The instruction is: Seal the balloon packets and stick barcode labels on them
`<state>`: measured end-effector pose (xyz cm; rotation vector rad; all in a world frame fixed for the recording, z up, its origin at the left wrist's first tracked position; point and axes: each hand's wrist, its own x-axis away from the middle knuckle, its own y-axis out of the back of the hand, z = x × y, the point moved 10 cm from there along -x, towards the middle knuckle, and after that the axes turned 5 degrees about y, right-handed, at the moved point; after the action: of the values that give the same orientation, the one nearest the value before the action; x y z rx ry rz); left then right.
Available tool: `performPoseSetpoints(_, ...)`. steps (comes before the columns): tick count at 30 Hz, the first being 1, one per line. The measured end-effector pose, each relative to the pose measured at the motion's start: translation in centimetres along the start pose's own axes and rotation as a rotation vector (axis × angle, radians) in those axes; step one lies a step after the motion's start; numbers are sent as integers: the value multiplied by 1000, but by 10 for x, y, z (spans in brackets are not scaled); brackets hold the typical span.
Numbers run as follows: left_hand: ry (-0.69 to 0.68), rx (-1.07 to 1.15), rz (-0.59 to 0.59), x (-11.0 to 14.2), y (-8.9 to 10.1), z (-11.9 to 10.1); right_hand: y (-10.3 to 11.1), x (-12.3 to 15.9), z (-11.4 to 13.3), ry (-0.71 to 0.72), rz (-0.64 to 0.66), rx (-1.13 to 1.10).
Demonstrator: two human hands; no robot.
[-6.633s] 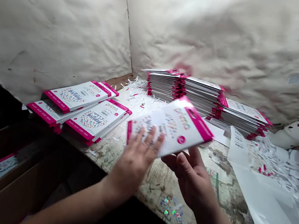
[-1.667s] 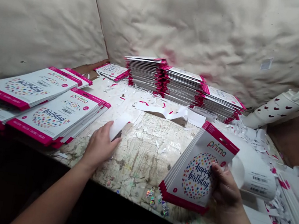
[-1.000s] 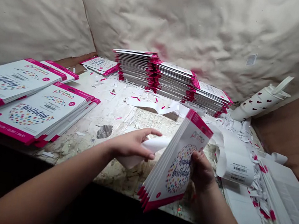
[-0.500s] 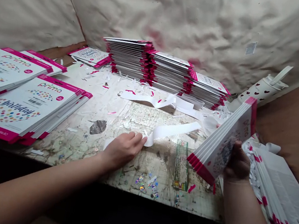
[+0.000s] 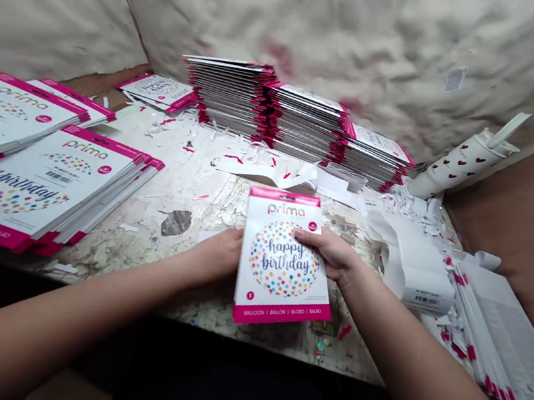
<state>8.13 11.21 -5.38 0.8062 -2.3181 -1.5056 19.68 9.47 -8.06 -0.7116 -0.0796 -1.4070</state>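
A small bundle of balloon packets (image 5: 282, 268) is held upright over the near middle of the table, its "happy birthday" front facing me. My right hand (image 5: 332, 252) grips its right edge, thumb on the front and fingers behind. My left hand (image 5: 220, 253) is at the bundle's left edge, low by the tabletop; its fingertips are hidden behind the packets. A bit of white paper strip (image 5: 206, 235) shows just beyond the left hand. The rest of that strip is out of sight.
Balloon packet stacks (image 5: 44, 189) lie at left; taller stacks (image 5: 227, 92) stand along the back. A label roll (image 5: 411, 266), paper shreds (image 5: 407, 210), more packets (image 5: 501, 332) and a white tumbler with hearts (image 5: 463, 165) are at right. The table's front edge (image 5: 247, 339) is near me.
My right hand has brought the packet bundle from the right to the middle and turned its front towards me. The white strip, pinched by my left hand half a second ago, is now mostly hidden behind it.
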Motion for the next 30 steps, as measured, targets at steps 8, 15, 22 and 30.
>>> performPoseSetpoints(8, -86, -314, -74, 57, 2, 11, 61, 2, -9, -7, -235, 80)
performPoseSetpoints(15, 2, -189, -113, 53, 13, 23, 27, -20, -1, 206, -212, 177)
performPoseSetpoints(22, 116, 110, -332, 44, 58, 38, 92, 127, 120, 777, -867, 1099)
performPoseSetpoints(30, 230, 894, 421, -82, -14, -98, 227, 138, 128, 560, -871, 430)
